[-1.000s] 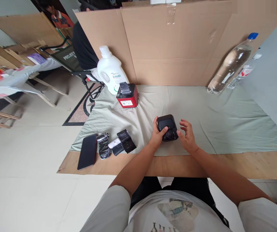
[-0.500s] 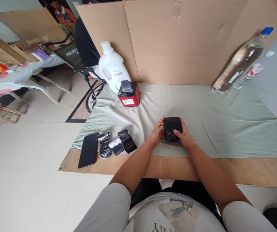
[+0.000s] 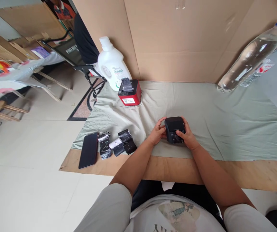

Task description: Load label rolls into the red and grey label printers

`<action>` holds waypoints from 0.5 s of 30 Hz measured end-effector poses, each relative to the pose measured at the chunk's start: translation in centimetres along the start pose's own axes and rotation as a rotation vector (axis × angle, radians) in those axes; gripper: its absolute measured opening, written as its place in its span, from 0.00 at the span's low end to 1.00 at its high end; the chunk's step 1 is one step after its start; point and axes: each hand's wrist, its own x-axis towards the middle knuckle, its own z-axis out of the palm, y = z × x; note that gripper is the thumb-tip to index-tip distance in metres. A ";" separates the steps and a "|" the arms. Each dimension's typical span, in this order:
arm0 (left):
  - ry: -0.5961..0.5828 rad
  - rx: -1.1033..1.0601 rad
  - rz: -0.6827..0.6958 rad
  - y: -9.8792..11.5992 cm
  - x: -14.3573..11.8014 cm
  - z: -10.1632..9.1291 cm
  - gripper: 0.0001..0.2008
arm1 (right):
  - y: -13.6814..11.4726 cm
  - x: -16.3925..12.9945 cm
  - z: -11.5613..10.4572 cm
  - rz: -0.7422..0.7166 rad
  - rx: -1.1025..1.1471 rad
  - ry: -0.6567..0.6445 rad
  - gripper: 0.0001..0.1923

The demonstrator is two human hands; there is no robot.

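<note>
Between my hands, just above or on the cloth, is a small black box-shaped portable printer. Fingers of my left hand close on its left side. My right hand wraps its right side, with the thumb laid across the lower front face. The undersides of the printer and some fingertips are hidden. Farther back and to the left stands a red and black printer with a dark strip of paper sticking out of its top. Rolls of shiny black paper lie left of my forearms, partly unrolled, near a phone.
A white detergent jug stands behind the red printer, against a cardboard wall. Large and small water bottles are at the back right. Greenish cloth covers the wooden tabletop. A person sits behind the cardboard.
The view has shifted slightly. Both hands still hold the black printer, which sits a little farther right in the picture. The things on the table keep their places.
</note>
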 end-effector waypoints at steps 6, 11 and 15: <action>-0.009 0.033 -0.020 0.2 -0.3 0.2 0.40 | -0.7 -0.4 -1.7 -0.046 -0.074 -0.099 0.53; -0.080 0.128 -0.093 0.1 -0.7 0.6 0.42 | -0.7 -0.3 -3.5 -0.041 -0.096 -0.022 0.38; -0.070 0.170 -0.131 -0.2 -0.9 0.8 0.37 | -0.7 0.0 -4.2 -0.049 -0.138 -0.080 0.42</action>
